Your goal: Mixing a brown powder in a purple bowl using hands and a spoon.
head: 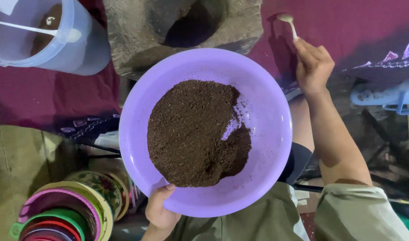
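Observation:
A wide purple plastic bowl fills the middle of the view, with a mound of dark brown ground powder lying in it. My left hand grips the bowl's near rim from below, thumb over the edge. Up at the right, beyond the bowl, my right hand is closed on the handle of a small white spoon, its bowl end pointing away from me over the maroon cloth.
A grey stone mortar with a dark hollow sits just behind the bowl. A clear plastic jug holding brown powder and a white spoon stands at top left. Stacked colourful bowls are at bottom left, and a pale blue plastic object lies at right.

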